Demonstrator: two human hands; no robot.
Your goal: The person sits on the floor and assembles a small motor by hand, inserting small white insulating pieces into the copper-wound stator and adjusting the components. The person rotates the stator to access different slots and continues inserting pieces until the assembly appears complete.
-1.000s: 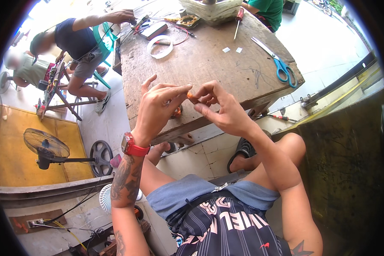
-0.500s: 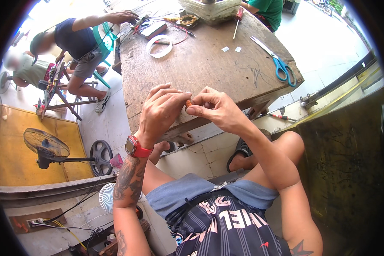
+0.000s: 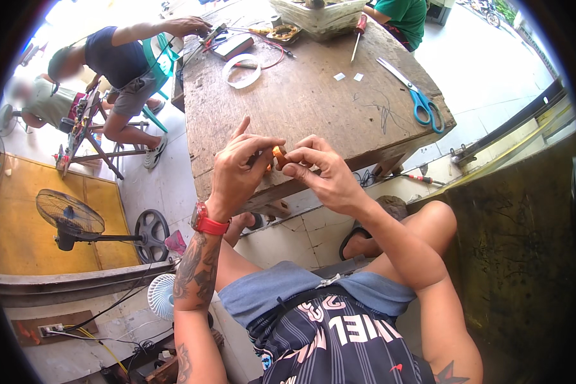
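Note:
Over the near edge of the wooden table, both my hands pinch a small copper-orange piece with a rounded, ring-like outline. Fingers cover much of it, so its exact kind does not show. My left hand wears a red watch at the wrist; thumb and a fingertip close on the left side of the piece while one finger points up. From the right, my right hand grips the same piece between thumb and fingertips, its other fingers curled.
Blue-handled scissors, a red screwdriver, a white ring, loose thin wire and two small white squares lie on the table. A plastic tub stands at the back. A co-worker reaches in from the left. A fan is at left.
The copper-orange piece has turned and shows more of its rounded side. My left index finger has lifted and straightened, and the right fingers have shifted slightly along the piece.

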